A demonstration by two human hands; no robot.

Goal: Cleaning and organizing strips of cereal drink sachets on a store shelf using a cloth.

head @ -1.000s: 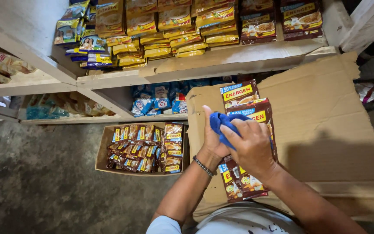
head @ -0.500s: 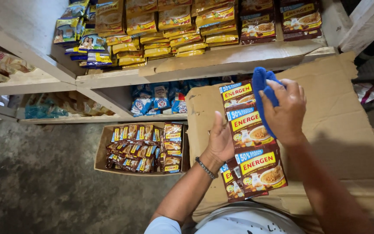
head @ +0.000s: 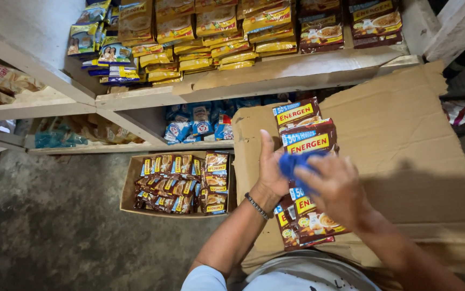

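right hand [head: 336,188] gripped blue cloth [head: 297,163] on sachet strip [head: 303,161], left hand [head: 271,170] lay open at cloth's 9 o'clock, flat on cardboard [head: 405,140]

Right hand [head: 336,189] with blue cloth [head: 297,164] back down mid-strip (previously at top).

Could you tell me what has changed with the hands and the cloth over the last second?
The right hand carried the blue cloth up the strip of brown sachets, then back down to its middle. The left hand stayed pressed on the strip's edge; the cardboard did not move.
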